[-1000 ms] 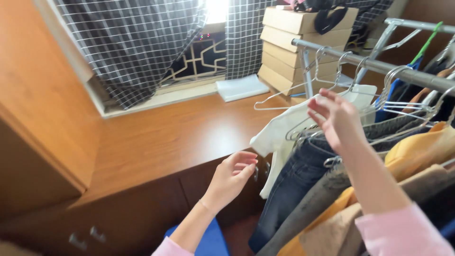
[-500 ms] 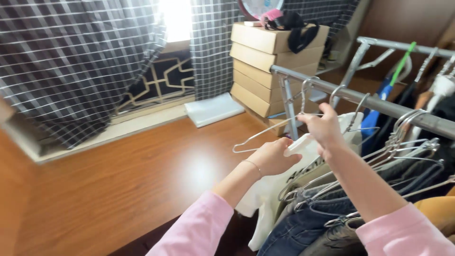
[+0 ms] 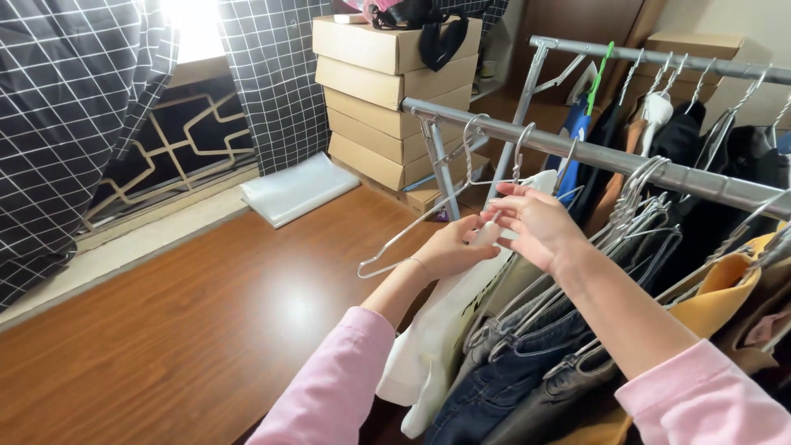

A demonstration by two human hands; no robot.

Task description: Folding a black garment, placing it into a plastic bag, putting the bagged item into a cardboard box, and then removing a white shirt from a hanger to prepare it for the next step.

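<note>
A thin silver wire hanger [image 3: 428, 222] hangs by its hook from the near grey metal clothes rail [image 3: 593, 156], close to the rail's left end. Its long axis slants from upper right down to lower left, and its free bare corner points out to the lower left, over the brown wooden floor [image 3: 206, 330].

The left hand [image 3: 453, 245] is closed on the hanger's right part, where a white cloth garment [image 3: 441, 338] drapes down from it. The right hand [image 3: 535, 222] sits just beside the left, its fingers pinched at the white fabric's upper edge by the hanger's neck; whether it grips wire or cloth I cannot tell.

To the right, more wire hangers carry blue jeans [image 3: 503, 371], a grey piece and a mustard-yellow garment [image 3: 725, 288] along the same rail.

Compared with half a second ago, the two hands have drawn closer together and now nearly touch, the right hand has dropped from the hook area to the shoulder of the hanger, and the view has shifted left and downward. A stack of flat cardboard boxes [image 3: 379, 99] stands behind the rail.
</note>
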